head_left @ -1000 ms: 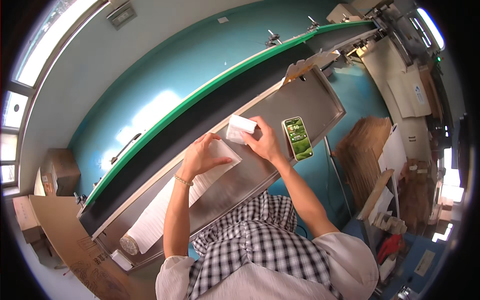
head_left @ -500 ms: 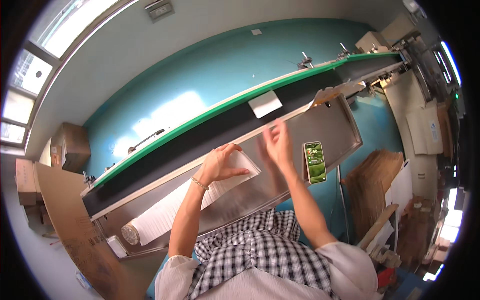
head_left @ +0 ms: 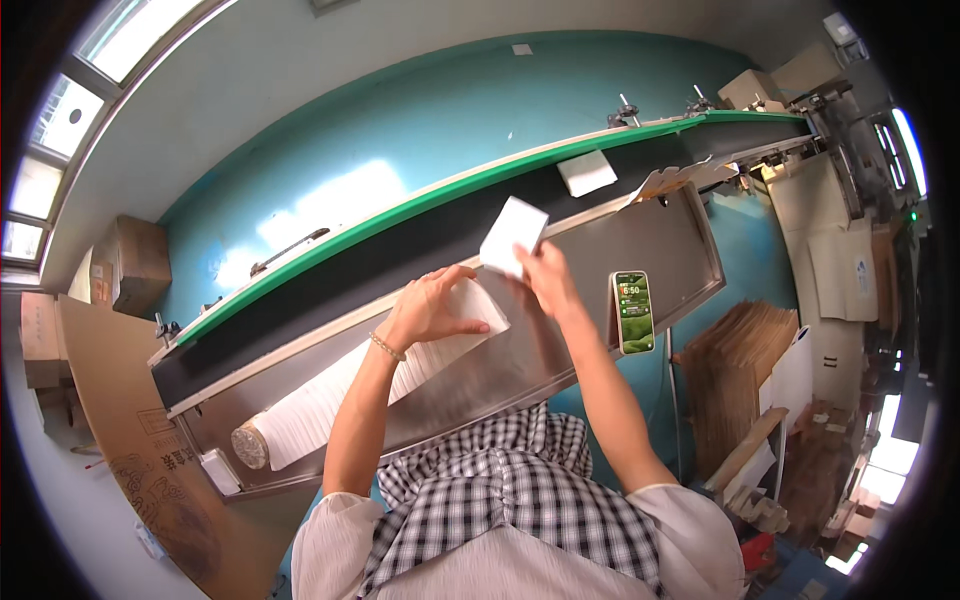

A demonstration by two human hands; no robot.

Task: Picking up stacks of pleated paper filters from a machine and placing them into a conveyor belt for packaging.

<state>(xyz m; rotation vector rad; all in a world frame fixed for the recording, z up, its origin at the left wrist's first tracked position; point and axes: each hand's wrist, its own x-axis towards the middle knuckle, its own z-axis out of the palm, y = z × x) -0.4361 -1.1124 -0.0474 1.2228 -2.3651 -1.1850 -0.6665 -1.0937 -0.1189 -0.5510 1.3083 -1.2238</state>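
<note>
Right hand (head_left: 548, 280) pinches a flat white rectangular packet (head_left: 513, 232), long axis slanting up-right; left hand (head_left: 430, 310) clasps a ribbed white stack (head_left: 310, 415)

I cannot see the stretch of the long row of thin white paper-like packets (head_left: 320, 415) beneath the bare left hand (head_left: 428, 312), the far face of the flat white rectangular packet (head_left: 513, 232), or the tiny lettering on the green-screened phone (head_left: 634, 312); the upper edge crops the grey box-shaped wall fixture (head_left: 332, 4).
</note>
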